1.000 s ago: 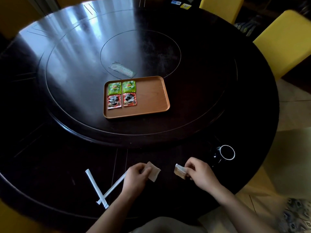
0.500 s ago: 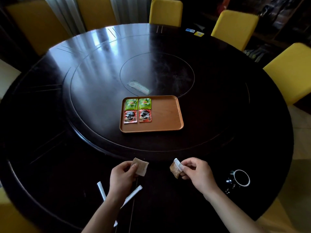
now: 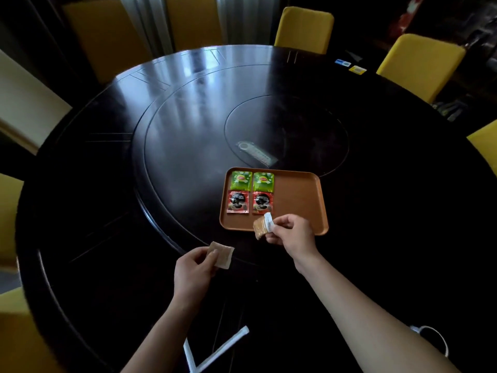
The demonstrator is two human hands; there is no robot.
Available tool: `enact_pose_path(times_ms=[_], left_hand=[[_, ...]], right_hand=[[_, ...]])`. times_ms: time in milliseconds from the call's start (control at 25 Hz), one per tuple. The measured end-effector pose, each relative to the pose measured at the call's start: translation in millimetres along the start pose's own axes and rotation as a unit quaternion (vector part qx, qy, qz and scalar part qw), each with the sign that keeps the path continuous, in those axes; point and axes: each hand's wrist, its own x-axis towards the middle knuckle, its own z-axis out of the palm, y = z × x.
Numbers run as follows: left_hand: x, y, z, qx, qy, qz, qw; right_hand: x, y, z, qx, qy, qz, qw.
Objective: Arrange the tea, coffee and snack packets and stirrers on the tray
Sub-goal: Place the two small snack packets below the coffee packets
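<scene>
An orange tray [image 3: 298,200] lies on the dark round table. In its left part sit two green tea packets [image 3: 252,181] above two red coffee packets [image 3: 250,202]. My right hand [image 3: 291,232] pinches a tan snack packet [image 3: 260,228] over the tray's front edge. My left hand [image 3: 195,269] holds a second tan snack packet [image 3: 222,254] above the table, short of the tray. Two white wrapped stirrers [image 3: 215,354] lie crossed near the table's front edge, between my forearms.
A clear plastic packet [image 3: 256,154] lies just behind the tray. A dark mug with a white rim [image 3: 433,339] stands at the front right, partly hidden by my right arm. Yellow chairs [image 3: 304,29] ring the table. Small cards [image 3: 351,66] lie at the far right.
Both hands have risen from the table's front edge and moved forward with their snack packets. The right one now reaches the tray's front edge. The stirrers stay behind.
</scene>
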Motion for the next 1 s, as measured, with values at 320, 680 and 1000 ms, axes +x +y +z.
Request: enact_pose_path(times_ms=[320,680,1000], left_hand=[[14.5,-12.8,2.0,-0.007,-0.004,-0.021,1.000],[43.0,5.6,14.8,-0.032,0.006,-0.005,0.999],[45.1,10.0,28.7,-0.033,-0.019,0.002,0.999]], right_hand=[[45.0,16.1,37.8,-0.178,-0.003,0.020,0.984],[56.1,17.6,42.0,-0.364,-0.040,-0.132,0.921],[45.5,15.5,27.6,-0.276,-0.035,-0.127,0.952]])
